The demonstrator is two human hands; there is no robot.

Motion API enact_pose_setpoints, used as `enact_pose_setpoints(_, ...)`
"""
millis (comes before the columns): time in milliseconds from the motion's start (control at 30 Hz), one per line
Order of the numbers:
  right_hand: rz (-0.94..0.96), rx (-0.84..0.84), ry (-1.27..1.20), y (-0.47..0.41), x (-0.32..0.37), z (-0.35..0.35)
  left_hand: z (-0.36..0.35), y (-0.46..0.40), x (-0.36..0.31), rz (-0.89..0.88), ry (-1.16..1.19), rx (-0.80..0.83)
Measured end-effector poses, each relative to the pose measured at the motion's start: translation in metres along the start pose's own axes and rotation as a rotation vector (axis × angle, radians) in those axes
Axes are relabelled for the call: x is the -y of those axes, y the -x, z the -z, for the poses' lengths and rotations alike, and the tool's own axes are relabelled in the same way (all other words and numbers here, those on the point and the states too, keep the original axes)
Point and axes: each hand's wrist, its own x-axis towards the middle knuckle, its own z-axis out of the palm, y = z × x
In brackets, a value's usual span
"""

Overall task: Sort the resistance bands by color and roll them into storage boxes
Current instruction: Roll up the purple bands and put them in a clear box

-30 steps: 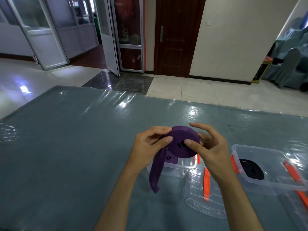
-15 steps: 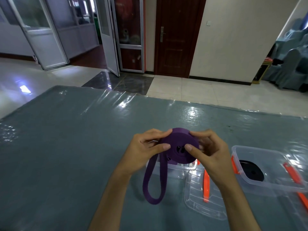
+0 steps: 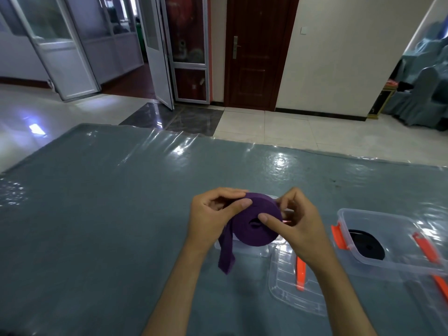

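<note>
**Inspector:** What is lying around the work area?

**Assistant:** A grey-blue table (image 3: 97, 226) under clear film is carrying two clear storage boxes. The right-hand box (image 3: 388, 258), with orange latches, is holding a rolled black band (image 3: 367, 244). A clear lid (image 3: 288, 289) with an orange clip is lying flat in front of the nearer box (image 3: 244, 249), which is sitting directly beneath the hands and is mostly being hidden by them. Beyond the table, a tiled floor is running to a dark wooden door (image 3: 254, 52) and glass doors at the left.

**Inspector:** And the purple band?

**Assistant:** The purple band (image 3: 254, 221) is being held as a coil above the nearer box, off the table. One loose tail is hanging down from the coil's left side.

**Inspector:** Hand positions?

**Assistant:** The left hand (image 3: 211, 214) is gripping the coil's left edge, thumb lying across the top, fingers curled behind. The right hand (image 3: 298, 224) is pinching the coil from the right, thumb pressing on its near face by the centre hole, fingers wrapping the far rim. Both forearms are reaching in from the bottom edge.
</note>
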Motion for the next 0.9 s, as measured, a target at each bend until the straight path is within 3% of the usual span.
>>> enact_pose_setpoints(67,0.031,0.002,0.018,0.000,0.001,-0.002,0.000,0.002,0.006,-0.005,0.029,-0.023)
enact_pose_setpoints(233,0.030,-0.034,0.007,-0.001,-0.003,0.002,0.016,-0.002,0.009,0.061,0.052,0.172)
enact_pose_setpoints(333,-0.072,0.055,-0.021,-0.002,-0.007,0.003,0.013,0.000,0.012,0.004,-0.044,0.081)
enact_pose_setpoints(433,-0.055,0.063,-0.016,-0.003,-0.006,0.004,0.007,0.003,0.018,0.011,-0.006,0.047)
enact_pose_setpoints(600,-0.011,-0.029,-0.048,-0.003,-0.007,0.007,0.018,-0.004,0.019,0.093,0.010,0.259)
enact_pose_setpoints(800,-0.085,0.132,-0.057,-0.003,-0.012,0.013,0.016,0.001,0.026,0.052,-0.068,0.075)
enact_pose_setpoints(900,-0.051,0.108,-0.146,-0.001,-0.009,0.014,0.019,0.002,0.027,0.059,0.052,0.193)
